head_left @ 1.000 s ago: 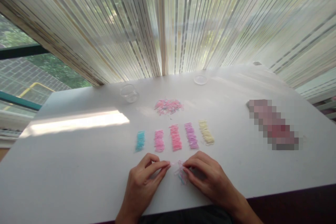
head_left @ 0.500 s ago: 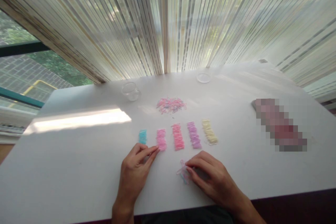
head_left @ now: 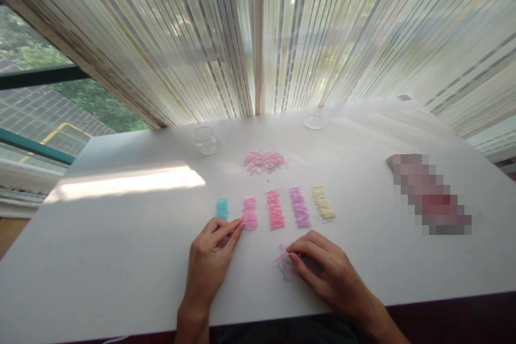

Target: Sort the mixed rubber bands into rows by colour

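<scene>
Pastel paper clips lie in neat rows: blue (head_left: 222, 208), pink (head_left: 250, 214), coral (head_left: 274, 209), purple (head_left: 300, 207) and yellow (head_left: 323, 202). My left hand (head_left: 213, 250) is closed in a pinch, its fingertips touching the lower left side of the pink row; anything between them is too small to make out. Below the purple row, my right hand (head_left: 322, 263) pinches a paper clip at the edge of a small mixed heap (head_left: 285, 266) of pink and blue clips. Its fingers partly hide that heap.
A larger loose pile (head_left: 266, 162) of mixed clips lies behind the rows. Farther back stand a clear round tub (head_left: 205, 141) and a clear lid (head_left: 314, 121). To the right lies a pixelated long object (head_left: 431, 193). A striped curtain (head_left: 258, 37) hangs along the white table's (head_left: 121, 258) far edge.
The whole view has shifted slightly, moving the table's contents a little to the right. Both hands keep nearly the same pose and place against the rows and the small heap.
</scene>
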Tool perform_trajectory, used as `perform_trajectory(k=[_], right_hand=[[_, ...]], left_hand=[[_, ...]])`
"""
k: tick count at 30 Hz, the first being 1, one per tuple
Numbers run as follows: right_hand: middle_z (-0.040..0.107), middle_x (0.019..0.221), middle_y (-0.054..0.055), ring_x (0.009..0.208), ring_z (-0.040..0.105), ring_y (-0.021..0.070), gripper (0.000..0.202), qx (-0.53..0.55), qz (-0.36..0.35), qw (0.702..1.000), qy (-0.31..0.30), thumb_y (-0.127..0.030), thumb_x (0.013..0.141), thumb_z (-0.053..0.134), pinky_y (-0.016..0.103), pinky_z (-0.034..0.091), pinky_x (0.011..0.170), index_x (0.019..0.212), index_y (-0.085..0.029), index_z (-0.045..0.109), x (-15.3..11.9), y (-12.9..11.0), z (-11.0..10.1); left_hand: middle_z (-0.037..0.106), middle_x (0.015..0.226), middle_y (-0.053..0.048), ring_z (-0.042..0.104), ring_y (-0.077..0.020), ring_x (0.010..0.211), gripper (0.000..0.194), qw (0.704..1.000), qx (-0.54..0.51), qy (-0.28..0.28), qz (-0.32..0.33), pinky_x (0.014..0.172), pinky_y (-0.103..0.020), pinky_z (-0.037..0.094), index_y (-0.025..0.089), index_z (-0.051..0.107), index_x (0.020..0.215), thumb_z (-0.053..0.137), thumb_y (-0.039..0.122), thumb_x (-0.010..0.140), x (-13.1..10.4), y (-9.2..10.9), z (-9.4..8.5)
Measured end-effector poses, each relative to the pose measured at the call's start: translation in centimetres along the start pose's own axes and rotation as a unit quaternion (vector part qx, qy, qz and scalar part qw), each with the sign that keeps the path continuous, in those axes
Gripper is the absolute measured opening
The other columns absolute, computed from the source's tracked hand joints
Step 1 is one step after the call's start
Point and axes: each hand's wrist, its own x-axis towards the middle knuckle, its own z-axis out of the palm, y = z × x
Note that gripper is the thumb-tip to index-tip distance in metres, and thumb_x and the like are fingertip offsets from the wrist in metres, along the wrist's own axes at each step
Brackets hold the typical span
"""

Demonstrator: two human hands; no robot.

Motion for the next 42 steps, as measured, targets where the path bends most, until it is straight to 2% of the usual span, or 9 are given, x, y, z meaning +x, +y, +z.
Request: perform_trajectory(k=[6,13,21,29,35,39,42], right_hand=[[0.068,0.085,0.003,0.078,0.065,0.0167,0.012,0.002,-0.004,0.999,0.044,-0.014,0.096,0.057,0.027,0.053,0.070,0.098,-0.022,0.066,0.2,0.1,0.0],[0.065,0.079,0.001,0.071,0.061,0.0152,0.011,-0.024,0.012,0.990,0.142,-0.014,0.095,0.057,0.026,0.050,0.064,0.094,-0.021,0.065,-0.1,-0.2,-0.4],[0.065,0.090,0.003,0.083,0.064,0.0178,0.013,-0.045,0.056,0.996,0.047,-0.017,0.097,0.055,0.029,0.054,0.075,0.098,-0.023,0.067,-1.7,-0.2,-0.8],[0.066,0.088,0.004,0.081,0.065,0.0182,0.013,-0.045,0.041,0.997,0.045,-0.018,0.097,0.055,0.030,0.055,0.074,0.097,-0.022,0.068,-1.2,-0.3,-0.4],[0.068,0.092,0.005,0.083,0.066,0.0182,0.014,-0.023,0.007,1.000,0.017,-0.022,0.095,0.062,0.030,0.057,0.076,0.108,-0.022,0.069,0.1,-0.7,-0.3],[0.068,0.085,0.004,0.076,0.065,0.0163,0.008,-0.016,-0.015,1.000,0.002,-0.023,0.096,0.063,0.028,0.056,0.071,0.099,-0.022,0.070,0.7,-0.8,-0.2],[0.068,0.082,0.003,0.075,0.065,0.0158,0.009,-0.007,-0.027,1.000,0.015,-0.021,0.097,0.062,0.027,0.055,0.070,0.096,-0.021,0.071,0.9,-0.8,-0.3]], left_hand=[[0.059,0.081,0.002,0.049,-0.0084,0.056,0.022,0.999,0.004,-0.001,0.037,0.056,-0.019,0.047,0.024,0.074,0.114,0.062,0.031,0.097,-0.9,0.6,-0.4],[0.066,0.091,0.000,0.068,-0.0140,0.073,0.022,0.985,0.036,-0.128,0.106,0.066,-0.023,0.055,0.026,0.071,0.113,0.065,0.033,0.093,-2.6,2.6,0.9],[0.068,0.087,0.001,0.069,-0.0142,0.071,0.012,0.982,0.084,-0.126,0.110,0.064,-0.022,0.052,0.026,0.072,0.097,0.060,0.026,0.095,-3.1,3.2,2.2],[0.067,0.086,0.000,0.068,-0.0135,0.071,0.020,0.983,0.082,-0.102,0.128,0.063,-0.021,0.052,0.023,0.069,0.094,0.051,0.028,0.101,-3.1,2.9,2.2],[0.066,0.088,-0.002,0.067,-0.0128,0.069,0.017,0.981,0.053,-0.067,0.173,0.060,-0.020,0.052,0.021,0.065,0.096,0.049,0.024,0.102,-2.8,3.4,1.9],[0.067,0.089,-0.002,0.068,-0.0137,0.074,0.012,0.976,0.033,-0.046,0.211,0.069,-0.022,0.055,0.021,0.065,0.099,0.053,0.021,0.100,-2.5,3.9,1.8],[0.067,0.095,-0.004,0.069,-0.0150,0.079,0.010,0.979,0.014,-0.050,0.196,0.070,-0.024,0.057,0.021,0.065,0.106,0.057,0.022,0.099,-2.5,4.0,1.7]])
